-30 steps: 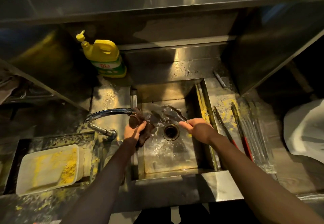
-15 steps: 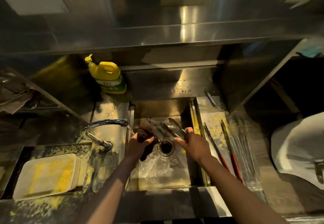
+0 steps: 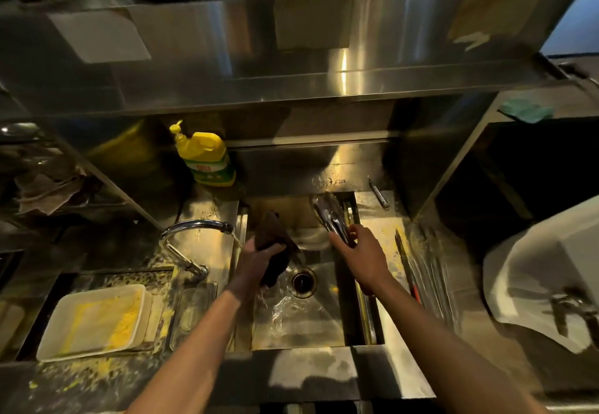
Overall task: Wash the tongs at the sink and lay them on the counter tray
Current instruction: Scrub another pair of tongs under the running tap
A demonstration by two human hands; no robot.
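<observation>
Gripping tongs [image 3: 330, 216] at frame centre, right hand [image 3: 359, 256] clamped near sink [image 3: 301, 326] right wall, left hand [image 3: 259, 259] closed on dark scouring pad [image 3: 272, 235], faucet [image 3: 194, 229] spout crowding left rim, soap bottle [image 3: 205, 157] behind, open basin toward lower frame, crumb-covered tray [image 3: 90, 323] lower left on table [image 3: 207, 241].

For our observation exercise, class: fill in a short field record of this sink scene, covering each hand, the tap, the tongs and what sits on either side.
left hand: left hand grips a dark scrubbing pad over the sink
right hand: right hand holds the tongs, tips pointing away from the person
tap: faucet running, water pooling near the drain
left of sink: white tray smeared with yellow residue
behind sink: yellow detergent bottle
right of sink: long utensils lying on the counter
tongs status: not yet laid down
</observation>
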